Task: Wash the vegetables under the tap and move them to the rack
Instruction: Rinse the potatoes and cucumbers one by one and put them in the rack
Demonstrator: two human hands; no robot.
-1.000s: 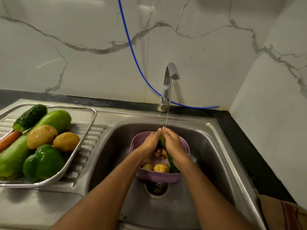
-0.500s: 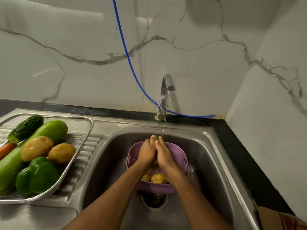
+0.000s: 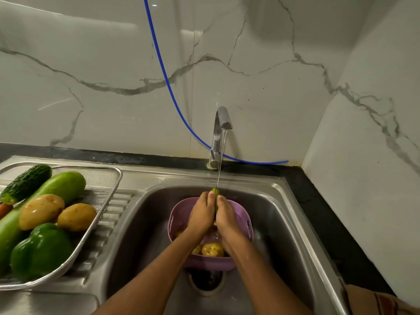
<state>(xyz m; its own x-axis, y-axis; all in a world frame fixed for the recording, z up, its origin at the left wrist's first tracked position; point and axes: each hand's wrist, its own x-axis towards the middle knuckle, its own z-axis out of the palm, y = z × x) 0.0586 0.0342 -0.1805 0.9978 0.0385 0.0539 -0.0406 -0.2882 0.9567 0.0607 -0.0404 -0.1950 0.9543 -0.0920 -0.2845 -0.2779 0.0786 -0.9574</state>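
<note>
Dim, warm indoor light falls from above, leaving a soft glare patch on the marble wall (image 3: 113, 26). The sink (image 3: 295, 223) basin lies in shadow. Straight edges bow near the frame borders; the forearms look slightly blurred.

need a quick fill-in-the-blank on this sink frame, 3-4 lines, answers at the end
1. Both hands, left hand and right hand, hold a green vegetable under the running ____.
2. The hands work above a ____-coloured colander that sits in the sink.
3. On the rack, the number of potatoes is ____.
4. The vegetable nearest the camera on the rack is a green ____.

Answers: tap; purple; two; pepper
</note>
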